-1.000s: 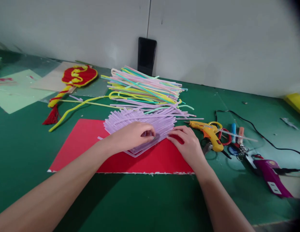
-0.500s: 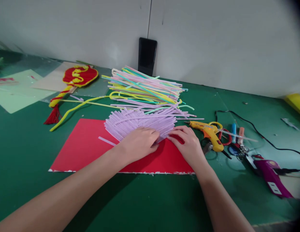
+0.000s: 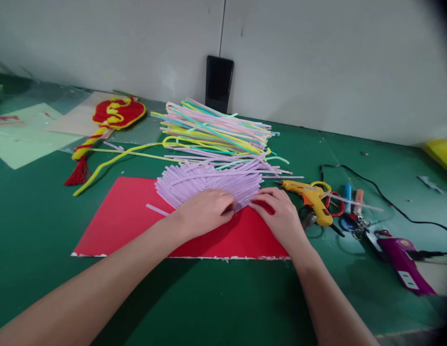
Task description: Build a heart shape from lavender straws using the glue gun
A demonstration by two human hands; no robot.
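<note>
Purple pipe cleaners (image 3: 209, 174), laid slanting side by side from a middle seam, form a leaf-like fan on a red sheet (image 3: 118, 211) with a ragged white front edge. My left hand (image 3: 205, 211) rests over the fan's lower part with fingers curled in; whatever is under its fingertips is hidden. At the fan's lower right edge my right hand (image 3: 277, 211) has thumb and fingertips closed on the end of a purple pipe cleaner. Another purple strip (image 3: 156, 210) pokes out left of my left wrist.
Behind the fan lies a pile of coloured pipe cleaners (image 3: 216, 127), with a black phone (image 3: 219, 84) leaning on the wall. A red and yellow fan with a tassel (image 3: 118, 113) is at left. Right are a yellow glue gun (image 3: 313, 197), a purple corded tool (image 3: 406, 266) and a black cable (image 3: 385, 197).
My left hand has shifted slightly, its thumb and fingers drawing closer together. My right hand stays at the fan's edge.
</note>
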